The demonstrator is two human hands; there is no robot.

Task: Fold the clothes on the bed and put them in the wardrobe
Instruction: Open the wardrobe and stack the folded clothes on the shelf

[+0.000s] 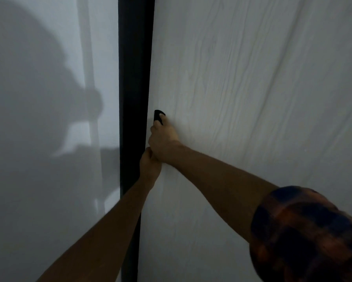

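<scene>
The right hand [163, 139], its arm in a plaid sleeve [305, 237], grips the small black handle [157, 115] of the white wardrobe door [242, 88]. Just below, touching it, the left hand [150, 165] holds that door's edge beside 1 dark gap [134, 68].

Bare forearms [101, 237], navy-and-orange plaid sleeve [305, 237], right arm

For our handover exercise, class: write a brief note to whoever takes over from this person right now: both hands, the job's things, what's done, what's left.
Right hand: grips the black handle of the white wardrobe door.
Left hand: fingers curled on that door's edge, just below.
A dark gap shows beside the door.
Clothes and bed: out of view.
Done: cannot be judged from here.
Left: likely finish moving the door; check the bed for clothes.
</scene>
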